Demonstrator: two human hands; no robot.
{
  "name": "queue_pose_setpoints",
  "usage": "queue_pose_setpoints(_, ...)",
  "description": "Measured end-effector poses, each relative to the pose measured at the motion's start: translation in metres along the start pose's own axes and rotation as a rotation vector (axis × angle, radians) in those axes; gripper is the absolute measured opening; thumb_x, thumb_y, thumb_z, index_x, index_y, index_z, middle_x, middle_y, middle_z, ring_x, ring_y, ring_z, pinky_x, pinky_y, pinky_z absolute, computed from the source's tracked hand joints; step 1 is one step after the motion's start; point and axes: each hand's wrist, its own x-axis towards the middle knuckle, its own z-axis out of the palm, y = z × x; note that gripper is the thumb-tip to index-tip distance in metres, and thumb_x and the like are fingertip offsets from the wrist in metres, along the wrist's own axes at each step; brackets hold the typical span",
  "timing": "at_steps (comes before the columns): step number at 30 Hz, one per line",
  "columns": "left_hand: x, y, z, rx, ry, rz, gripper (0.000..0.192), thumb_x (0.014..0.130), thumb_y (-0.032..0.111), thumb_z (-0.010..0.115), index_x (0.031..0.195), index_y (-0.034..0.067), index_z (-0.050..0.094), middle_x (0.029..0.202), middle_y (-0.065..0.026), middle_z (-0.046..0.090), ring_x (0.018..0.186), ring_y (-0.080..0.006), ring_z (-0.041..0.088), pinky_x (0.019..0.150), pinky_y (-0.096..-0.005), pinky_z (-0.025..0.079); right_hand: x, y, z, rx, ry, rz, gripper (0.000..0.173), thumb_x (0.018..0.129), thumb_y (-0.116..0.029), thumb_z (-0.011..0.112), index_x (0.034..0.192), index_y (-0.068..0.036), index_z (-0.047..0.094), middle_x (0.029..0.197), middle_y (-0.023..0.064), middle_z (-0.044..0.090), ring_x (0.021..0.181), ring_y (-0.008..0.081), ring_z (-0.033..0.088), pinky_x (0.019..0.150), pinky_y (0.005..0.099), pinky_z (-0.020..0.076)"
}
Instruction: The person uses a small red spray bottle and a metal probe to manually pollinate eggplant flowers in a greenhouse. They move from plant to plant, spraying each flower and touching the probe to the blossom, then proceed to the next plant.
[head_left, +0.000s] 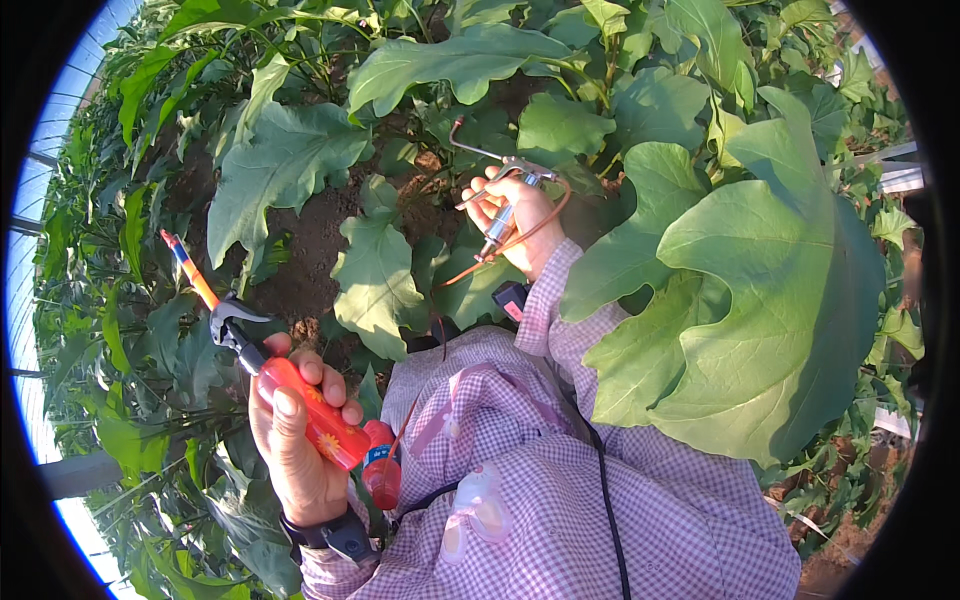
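My left hand (289, 450) is closed around a small red bottle (324, 420) decorated with yellow flowers. The bottle's grey trigger head (234, 324) carries an orange, blue and red tube (192, 271) that points to the upper left. In my right hand (531, 221) is a slim metal hand sprayer (504, 219), tilted, with a lever and a thin bent nozzle (474, 144). Its brown hose (561, 204) loops over the wrist and runs down towards my lap. A second red bottle (382, 466) with a blue label hangs or rests beside my left wrist.
Large lobed leaves (757, 300) rise close over my right arm. More leafy plants (285, 165) grow ahead, with bare soil (307, 232) between them. A black cord (606, 510) crosses my checked smock (660, 517). Translucent greenhouse sheeting (49, 195) curves along the left.
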Motion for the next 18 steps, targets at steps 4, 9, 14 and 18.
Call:
queue_pose_setpoints(4,0.010,0.012,-0.007,-0.041,0.026,-0.045,0.061,0.091,0.028,0.083,0.135,0.007,0.046,0.100,-0.0064,0.057,0.081,-0.0180,0.062,0.064,-0.0328,0.059,-0.028,0.000,-0.013,-0.195,-0.025,-0.008,0.038,0.090,-0.002,0.065,0.126,-0.011,0.058,0.118,0.0100,0.067,0.113,0.0282,0.068,0.090,0.0426,0.0596)
queue_pose_setpoints(9,0.044,0.028,-0.037,-0.062,0.068,-0.097,0.055,0.095,0.028,0.079,0.134,0.006,0.048,0.098,-0.0072,0.059,0.078,-0.0183,0.062,0.062,-0.0329,0.058,-0.054,0.028,-0.017,-0.323,0.017,0.127,0.052,0.092,-0.006,0.066,0.141,-0.012,0.052,0.128,0.0123,0.065,0.119,0.0324,0.066,0.095,0.0525,0.0580)
queue_pose_setpoints(14,0.114,0.048,-0.085,0.038,0.089,-0.086,0.055,0.100,0.040,0.068,0.135,0.002,0.050,0.096,-0.0071,0.060,0.079,-0.0166,0.061,0.059,-0.0303,0.055,-0.030,0.062,0.021,-0.441,0.054,0.223,0.047,0.098,-0.015,0.067,0.141,-0.012,0.050,0.128,0.0149,0.064,0.109,0.0348,0.071,0.079,0.0489,0.0630)
queue_pose_setpoints(18,0.199,0.085,-0.113,0.100,0.058,-0.159,0.061,0.098,0.040,0.059,0.142,-0.001,0.048,0.098,-0.0087,0.063,0.080,-0.0171,0.062,0.059,-0.0323,0.056,0.009,0.088,0.057,-0.451,0.006,0.112,0.038,0.100,-0.013,0.066,0.136,-0.010,0.055,0.122,0.0133,0.068,0.105,0.0296,0.073,0.072,0.0441,0.0651)
